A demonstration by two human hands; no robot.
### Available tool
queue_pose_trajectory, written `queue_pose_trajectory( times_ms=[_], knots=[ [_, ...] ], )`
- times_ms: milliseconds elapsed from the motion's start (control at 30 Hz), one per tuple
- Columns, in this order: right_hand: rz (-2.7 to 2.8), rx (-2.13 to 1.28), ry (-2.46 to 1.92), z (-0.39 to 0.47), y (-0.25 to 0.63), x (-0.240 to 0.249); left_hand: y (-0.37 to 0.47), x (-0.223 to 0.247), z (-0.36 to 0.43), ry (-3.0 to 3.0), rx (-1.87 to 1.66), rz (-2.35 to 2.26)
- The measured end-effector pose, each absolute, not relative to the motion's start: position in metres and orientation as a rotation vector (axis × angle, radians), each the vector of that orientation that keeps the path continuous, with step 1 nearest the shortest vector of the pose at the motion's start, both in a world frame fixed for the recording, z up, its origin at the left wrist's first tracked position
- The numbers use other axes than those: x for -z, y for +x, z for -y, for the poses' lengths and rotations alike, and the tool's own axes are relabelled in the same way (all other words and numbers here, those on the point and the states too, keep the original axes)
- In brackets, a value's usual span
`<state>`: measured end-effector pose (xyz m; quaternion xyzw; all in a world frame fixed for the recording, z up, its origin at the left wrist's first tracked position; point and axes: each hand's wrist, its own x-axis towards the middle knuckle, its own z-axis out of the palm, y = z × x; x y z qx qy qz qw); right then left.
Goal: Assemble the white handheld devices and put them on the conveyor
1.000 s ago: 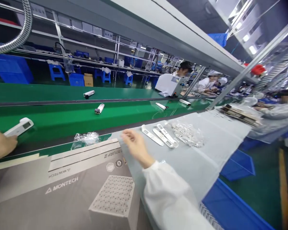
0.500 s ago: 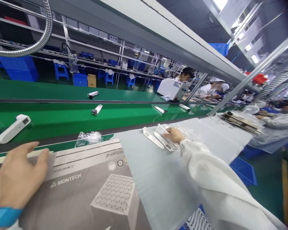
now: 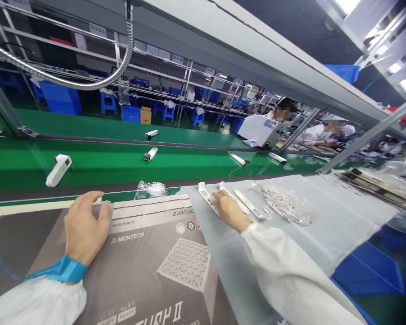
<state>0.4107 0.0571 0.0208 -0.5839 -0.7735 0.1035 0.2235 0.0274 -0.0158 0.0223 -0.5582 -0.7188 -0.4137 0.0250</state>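
Carton beneath open left hand, right hand partly hiding white casing (grip unclear), bag nearby

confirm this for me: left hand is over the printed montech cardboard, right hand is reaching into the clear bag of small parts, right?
No: the head view shows the right hand at a white casing, not in the clear bag. The left hand is over the Montech cardboard.

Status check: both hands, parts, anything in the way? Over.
Left hand open over printed cardboard. Right hand at white casing, grip unclear. Parts bag nearby.
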Motion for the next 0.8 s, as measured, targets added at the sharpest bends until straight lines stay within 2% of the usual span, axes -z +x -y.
queue_pose_trajectory(
  times_ms=[167,500,800],
  knots=[
    [2.242,-0.239,-1.727,-0.068,0.433,-0.044,0.025,-0.019,0.014,-1.699,1.34,2.268],
    [2.37,-0.285,-1.556,-0.068,0.435,-0.036,0.025,-0.017,0.014,-1.716,1.336,2.277],
    [2.505,0.01,-1.572,-0.07,0.435,-0.024,0.024,-0.016,0.013,-1.727,1.354,2.282]
  ],
)
